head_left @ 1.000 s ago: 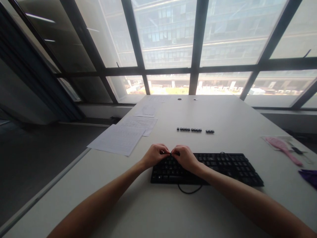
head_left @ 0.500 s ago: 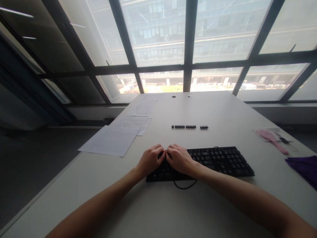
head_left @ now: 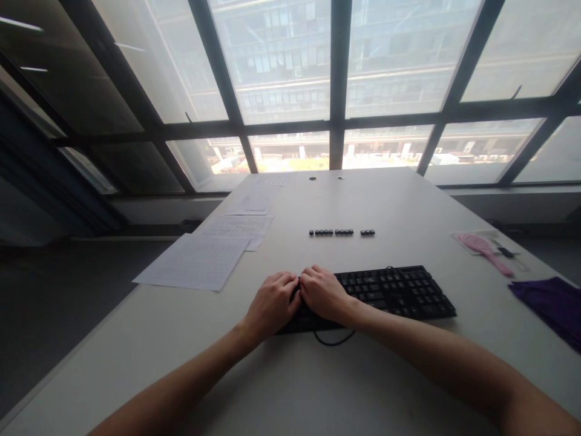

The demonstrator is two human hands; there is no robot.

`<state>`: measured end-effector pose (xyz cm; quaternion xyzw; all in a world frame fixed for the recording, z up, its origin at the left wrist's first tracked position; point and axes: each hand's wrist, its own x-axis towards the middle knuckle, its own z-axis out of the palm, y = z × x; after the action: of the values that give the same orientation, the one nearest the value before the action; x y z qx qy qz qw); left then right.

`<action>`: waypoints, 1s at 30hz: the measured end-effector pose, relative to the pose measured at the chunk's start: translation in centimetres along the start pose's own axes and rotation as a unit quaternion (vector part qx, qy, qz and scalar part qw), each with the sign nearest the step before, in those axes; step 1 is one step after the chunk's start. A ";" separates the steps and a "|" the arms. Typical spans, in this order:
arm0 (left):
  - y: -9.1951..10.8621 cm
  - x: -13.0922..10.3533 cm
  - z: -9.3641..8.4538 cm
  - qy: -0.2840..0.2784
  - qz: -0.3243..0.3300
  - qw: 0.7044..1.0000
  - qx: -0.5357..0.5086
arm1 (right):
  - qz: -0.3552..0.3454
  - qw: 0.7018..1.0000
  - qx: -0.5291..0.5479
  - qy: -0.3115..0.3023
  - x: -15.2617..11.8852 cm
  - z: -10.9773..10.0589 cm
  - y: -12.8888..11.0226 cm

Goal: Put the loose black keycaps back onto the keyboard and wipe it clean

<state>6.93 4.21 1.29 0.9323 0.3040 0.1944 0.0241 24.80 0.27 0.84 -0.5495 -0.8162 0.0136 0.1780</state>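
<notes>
A black keyboard (head_left: 399,290) lies slightly askew on the white table, its left part covered by both hands. My left hand (head_left: 275,300) is over its left end, fingers curled and thumb bent in toward the keys. Right beside it, touching at the fingertips, my right hand (head_left: 324,293) bends its fingers down onto the upper left keys. Whatever the fingertips hold is hidden behind the knuckles. Beyond the keyboard a row of small black keycaps (head_left: 333,232) stands in separate groups. A black cable (head_left: 334,344) loops out below the keyboard's near edge.
Printed sheets of paper (head_left: 195,260) overlap along the table's left edge. On the right lie a pink hairbrush (head_left: 485,251), a small black item (head_left: 506,251) with a loop, and a folded purple cloth (head_left: 547,306). Windows stand behind the table's far end.
The view has turned slightly, so most things sit further left. My left hand has rolled over a little, its fingers less tightly bunched; both hands stay at the keyboard's left end.
</notes>
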 end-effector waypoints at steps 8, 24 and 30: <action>-0.4 0.0 0.5 0.025 -0.041 0.997 -0.057 | 0.027 0.999 0.023 0.008 0.1 0.2 0.0; -9.6 10.7 1.7 0.042 -0.147 0.973 -0.171 | 0.210 0.977 -0.014 0.024 6.7 -3.6 11.0; -9.7 17.6 4.9 -0.013 -0.133 0.978 -0.162 | 0.184 0.983 -0.029 0.007 10.5 -1.8 13.6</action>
<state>16.34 22.61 1.31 0.8697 0.3891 0.2241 0.2047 34.00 14.77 2.49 -0.6952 -0.7002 0.0186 0.1617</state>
